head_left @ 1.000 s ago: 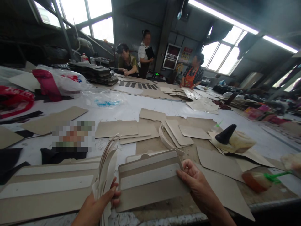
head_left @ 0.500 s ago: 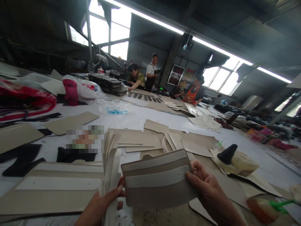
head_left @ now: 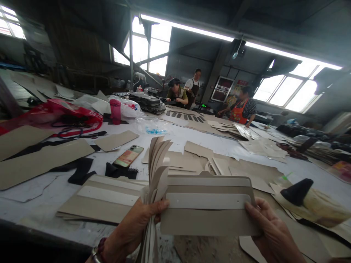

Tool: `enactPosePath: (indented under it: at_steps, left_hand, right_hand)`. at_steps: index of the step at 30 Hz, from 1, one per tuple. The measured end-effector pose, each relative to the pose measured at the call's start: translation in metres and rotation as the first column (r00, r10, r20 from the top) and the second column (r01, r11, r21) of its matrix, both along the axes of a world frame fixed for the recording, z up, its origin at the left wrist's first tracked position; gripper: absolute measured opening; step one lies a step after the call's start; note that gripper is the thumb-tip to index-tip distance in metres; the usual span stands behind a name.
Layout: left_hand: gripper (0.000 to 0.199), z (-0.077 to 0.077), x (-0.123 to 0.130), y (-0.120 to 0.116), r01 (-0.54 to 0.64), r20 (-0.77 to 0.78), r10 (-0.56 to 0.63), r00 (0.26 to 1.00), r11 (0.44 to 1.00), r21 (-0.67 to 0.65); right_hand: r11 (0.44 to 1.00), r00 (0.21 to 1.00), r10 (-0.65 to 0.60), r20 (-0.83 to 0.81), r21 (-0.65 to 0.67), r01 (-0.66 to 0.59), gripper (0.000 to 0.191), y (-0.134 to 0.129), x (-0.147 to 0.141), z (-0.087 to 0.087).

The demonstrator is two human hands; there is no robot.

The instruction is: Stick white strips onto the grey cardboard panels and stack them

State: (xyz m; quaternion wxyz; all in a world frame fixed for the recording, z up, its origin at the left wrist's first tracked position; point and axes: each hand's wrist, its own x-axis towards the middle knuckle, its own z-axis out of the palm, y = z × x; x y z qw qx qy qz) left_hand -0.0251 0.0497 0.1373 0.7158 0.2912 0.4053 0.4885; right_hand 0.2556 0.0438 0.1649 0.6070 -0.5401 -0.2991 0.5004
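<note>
Here, a flat beige rectangular panel with two whitish bands [head_left: 210,221] held up at the view's five o'clock

At the panel's nine o'clock, the bare left hand [head_left: 134,217] clasps a fanned bundle of thin, pale beige strips [head_left: 157,171] between thumb and fingers, its thumb tip over the panel's edge. At three o'clock, the bare right hand [head_left: 270,223] pinches the opposite edge, thumb in front, fingers behind. Past the left hand, at nine o'clock, similar banded beige panels [head_left: 101,209] lie stacked on a white-topped work table [head_left: 227,147]. A phone with a green and orange back [head_left: 128,156] rests at ten o'clock; a black cone-shaped object [head_left: 297,191] leans between two and three.
</note>
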Motion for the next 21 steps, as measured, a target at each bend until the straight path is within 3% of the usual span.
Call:
enactPosePath:
  at_steps: [4, 10, 15, 18, 21]
  left_hand:
    - [0.047, 0.008, 0.004, 0.0, 0.024, 0.052, -0.024, 0.998, 1.0, 0.008]
    - [0.06, 0.012, 0.016, 0.001, 0.015, 0.022, -0.015, 1.0, 1.0, 0.008]
    - [0.079, 0.0, 0.02, 0.009, -0.081, -0.087, 0.068, 0.994, 0.984, -0.156]
    - [0.081, -0.011, 0.018, 0.018, -0.053, -0.107, 0.027, 0.994, 0.967, -0.249]
    - [0.078, -0.016, 0.02, 0.024, -0.107, -0.16, 0.064, 0.985, 0.956, -0.273]
  right_hand:
    - [0.999, 0.999, 0.036, -0.039, -0.001, -0.036, 0.043, -0.002, 0.003, -0.01]
    - [1.0, 0.998, 0.023, -0.055, 0.022, -0.022, 0.039, -0.002, 0.008, -0.026]
    - [0.996, 0.994, 0.083, -0.067, 0.045, -0.08, 0.042, -0.005, 0.006, -0.026]
    - [0.99, 0.991, 0.128, -0.034, 0.069, -0.125, 0.042, -0.005, 0.004, -0.025]
    - [0.979, 0.985, 0.172, 0.006, 0.115, -0.171, 0.038, -0.003, 0.004, -0.026]
